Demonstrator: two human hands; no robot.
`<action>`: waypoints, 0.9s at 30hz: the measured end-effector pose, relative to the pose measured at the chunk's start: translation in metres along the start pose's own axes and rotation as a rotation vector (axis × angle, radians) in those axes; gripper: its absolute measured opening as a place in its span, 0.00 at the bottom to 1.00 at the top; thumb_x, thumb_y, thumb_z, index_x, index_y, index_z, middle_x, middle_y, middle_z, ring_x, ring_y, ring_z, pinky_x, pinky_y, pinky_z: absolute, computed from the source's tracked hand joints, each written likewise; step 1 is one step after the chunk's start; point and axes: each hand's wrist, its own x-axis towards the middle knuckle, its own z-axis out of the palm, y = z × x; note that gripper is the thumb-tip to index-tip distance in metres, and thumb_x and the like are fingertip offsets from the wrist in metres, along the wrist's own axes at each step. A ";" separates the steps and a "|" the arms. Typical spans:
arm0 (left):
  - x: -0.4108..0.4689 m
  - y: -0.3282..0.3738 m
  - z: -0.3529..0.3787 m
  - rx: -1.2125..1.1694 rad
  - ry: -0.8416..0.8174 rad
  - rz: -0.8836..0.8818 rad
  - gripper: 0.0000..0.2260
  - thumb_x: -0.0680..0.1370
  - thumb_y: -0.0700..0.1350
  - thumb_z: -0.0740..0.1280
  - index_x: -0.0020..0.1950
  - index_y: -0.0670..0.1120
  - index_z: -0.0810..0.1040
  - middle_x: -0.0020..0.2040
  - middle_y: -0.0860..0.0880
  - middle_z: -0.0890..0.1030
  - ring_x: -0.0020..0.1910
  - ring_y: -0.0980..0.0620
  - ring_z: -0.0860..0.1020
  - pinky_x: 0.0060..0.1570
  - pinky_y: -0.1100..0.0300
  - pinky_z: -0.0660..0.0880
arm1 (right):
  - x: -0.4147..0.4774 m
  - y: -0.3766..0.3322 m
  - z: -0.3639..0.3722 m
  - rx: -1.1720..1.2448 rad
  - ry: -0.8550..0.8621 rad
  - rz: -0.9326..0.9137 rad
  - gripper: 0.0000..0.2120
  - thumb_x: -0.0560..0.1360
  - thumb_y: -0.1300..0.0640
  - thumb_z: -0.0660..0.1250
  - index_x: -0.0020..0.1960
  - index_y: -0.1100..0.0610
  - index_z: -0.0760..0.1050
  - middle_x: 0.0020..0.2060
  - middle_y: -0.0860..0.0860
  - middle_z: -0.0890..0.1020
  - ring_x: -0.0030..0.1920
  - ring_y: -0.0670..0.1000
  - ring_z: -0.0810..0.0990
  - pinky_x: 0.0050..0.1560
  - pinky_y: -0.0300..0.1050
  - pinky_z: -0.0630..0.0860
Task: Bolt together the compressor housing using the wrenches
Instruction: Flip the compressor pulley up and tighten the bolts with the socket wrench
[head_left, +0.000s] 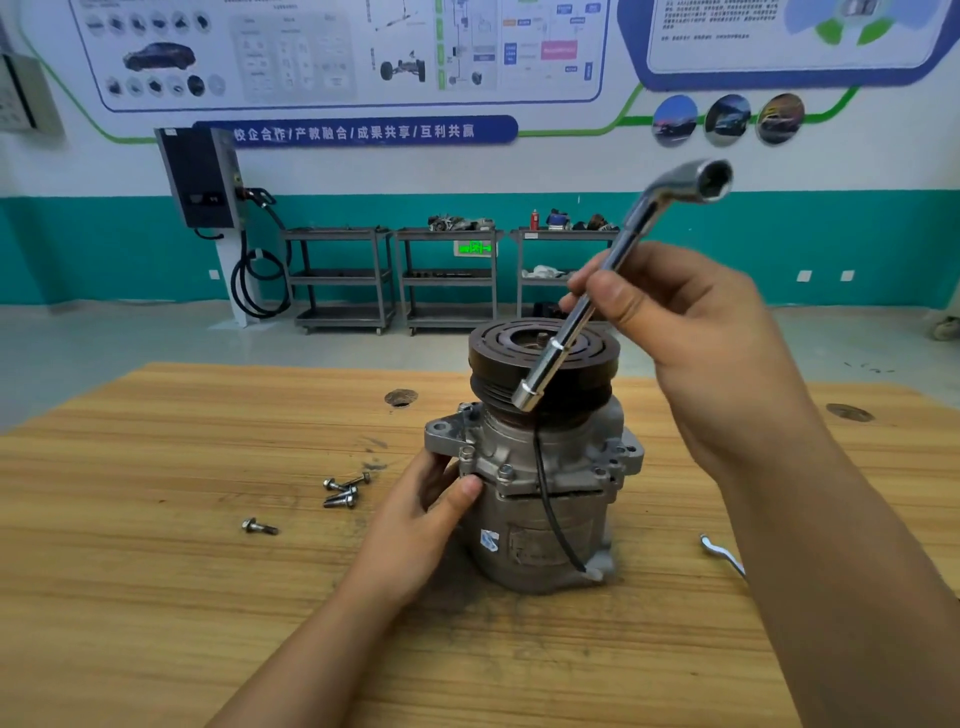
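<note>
Fingers of our right hand (691, 332) curl round the socket wrench (550, 361), held above the pulley (493, 358). Our left hand (421, 514) grips the upright compressor housing (535, 467) on the table (156, 519), its fingertips hidden behind. Loose bolts (343, 491) lie left; our right forearm cuts off a second wrench (719, 553).

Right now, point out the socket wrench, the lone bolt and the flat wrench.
socket wrench (549, 359): head view, lower shaft, near the socket end.
lone bolt (262, 528): head view, its shank.
flat wrench (723, 557): head view, the visible stretch of its handle.
</note>
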 end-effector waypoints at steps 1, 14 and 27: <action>0.002 -0.001 -0.001 0.004 0.022 -0.007 0.12 0.77 0.39 0.63 0.57 0.53 0.74 0.52 0.64 0.82 0.54 0.68 0.77 0.49 0.74 0.72 | 0.000 0.000 -0.002 0.004 0.005 0.000 0.07 0.74 0.59 0.67 0.42 0.48 0.79 0.36 0.41 0.83 0.43 0.41 0.82 0.48 0.31 0.75; 0.025 -0.010 -0.004 0.215 0.431 -0.088 0.10 0.77 0.41 0.67 0.40 0.56 0.79 0.38 0.61 0.82 0.39 0.66 0.79 0.39 0.69 0.73 | 0.001 0.017 -0.003 -0.103 -0.024 0.093 0.06 0.76 0.59 0.66 0.42 0.51 0.79 0.34 0.44 0.83 0.39 0.40 0.80 0.44 0.32 0.76; 0.015 -0.005 -0.086 1.240 0.484 -0.782 0.16 0.77 0.40 0.58 0.65 0.45 0.72 0.65 0.43 0.72 0.65 0.40 0.68 0.61 0.49 0.66 | -0.001 0.026 0.005 -0.124 -0.062 0.084 0.07 0.75 0.60 0.66 0.41 0.50 0.78 0.34 0.42 0.83 0.38 0.39 0.79 0.41 0.31 0.74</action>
